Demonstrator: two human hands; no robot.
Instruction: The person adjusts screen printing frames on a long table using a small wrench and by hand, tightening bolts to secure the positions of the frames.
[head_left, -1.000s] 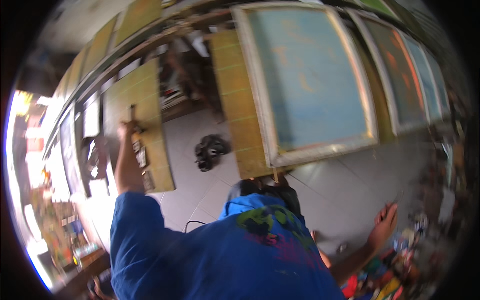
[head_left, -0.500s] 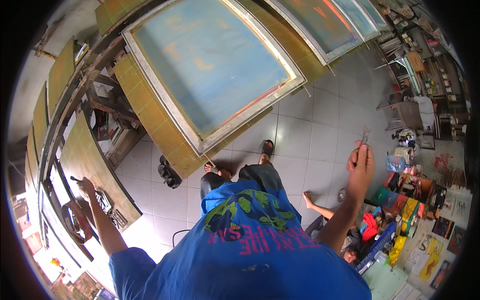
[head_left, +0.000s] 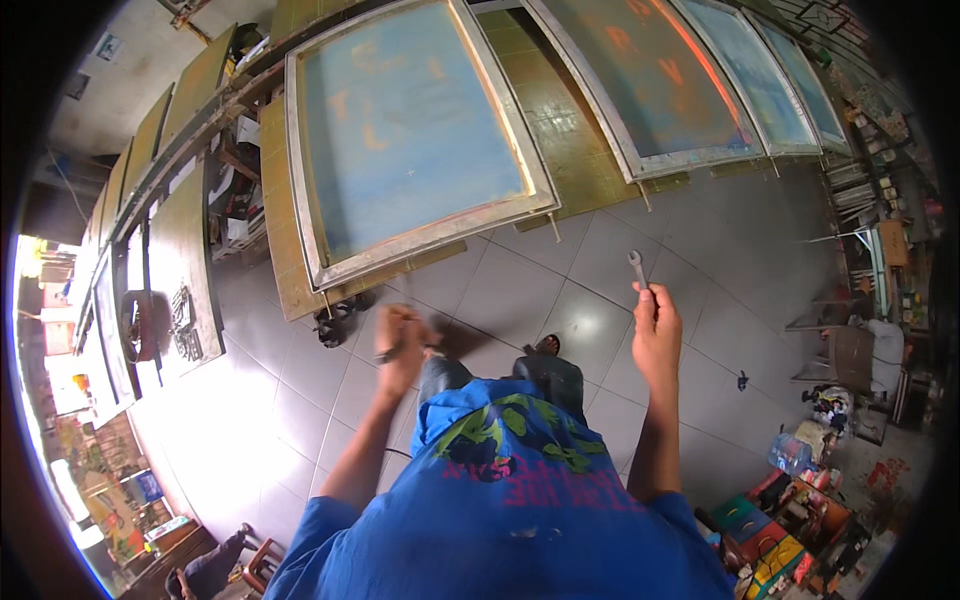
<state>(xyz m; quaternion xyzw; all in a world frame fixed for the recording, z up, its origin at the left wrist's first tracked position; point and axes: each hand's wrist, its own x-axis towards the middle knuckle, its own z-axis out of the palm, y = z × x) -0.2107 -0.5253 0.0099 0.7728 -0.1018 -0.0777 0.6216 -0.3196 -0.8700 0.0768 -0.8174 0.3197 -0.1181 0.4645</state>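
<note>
Wrench (head_left: 637, 268) upright in right fingers (head_left: 655, 310)

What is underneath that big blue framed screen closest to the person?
Under the blue framed screen lies a yellow-green gridded board, visible along its left and lower edges. Below the board's corner, dark sandals sit on the grey tiled floor. The rest of the board is covered.

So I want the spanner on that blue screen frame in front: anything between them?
Nothing visible. The right hand holds the spanner up over bare floor tiles; the blue screen frame lies up-left.
</note>
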